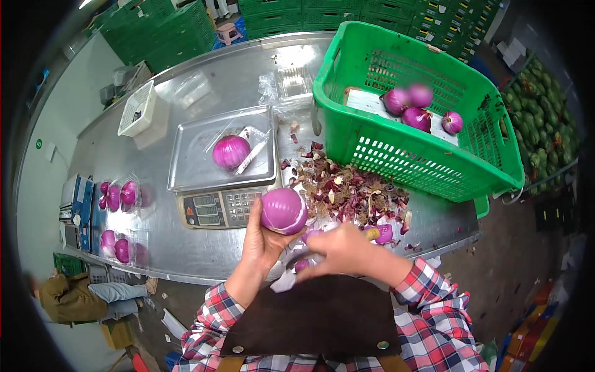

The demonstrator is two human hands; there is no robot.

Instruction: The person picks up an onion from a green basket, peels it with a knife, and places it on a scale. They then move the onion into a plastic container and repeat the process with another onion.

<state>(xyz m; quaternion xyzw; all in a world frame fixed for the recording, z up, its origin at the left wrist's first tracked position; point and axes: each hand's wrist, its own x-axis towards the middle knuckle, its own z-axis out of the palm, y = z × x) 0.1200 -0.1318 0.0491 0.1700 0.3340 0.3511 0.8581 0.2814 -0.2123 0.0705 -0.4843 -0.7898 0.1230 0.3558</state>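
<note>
My left hand (259, 243) holds up a peeled red onion (283, 211), fingers wrapped round its left side and underneath. Close beside it, my right hand (344, 249) is closed, slightly blurred, on a knife whose yellowish handle (372, 234) sticks out behind the fist. Its grey blade shows only partly under the left palm. A pale scrap (284, 282) hangs below the fingers; I cannot make out whether it is peel. Another red onion (231, 152) rests on the steel pan of the digital scale (207, 209), on clear film. Purple onion pieces lie partly hidden behind my right hand.
Dry skins and roots (347, 192) are heaped right of the scale. A green crate (403, 149) holding several onions stands at the right. Clear packs of onions (121, 195) and a white basket (137, 110) sit on the left of the steel table (155, 245). Another person (74, 297) is at lower left.
</note>
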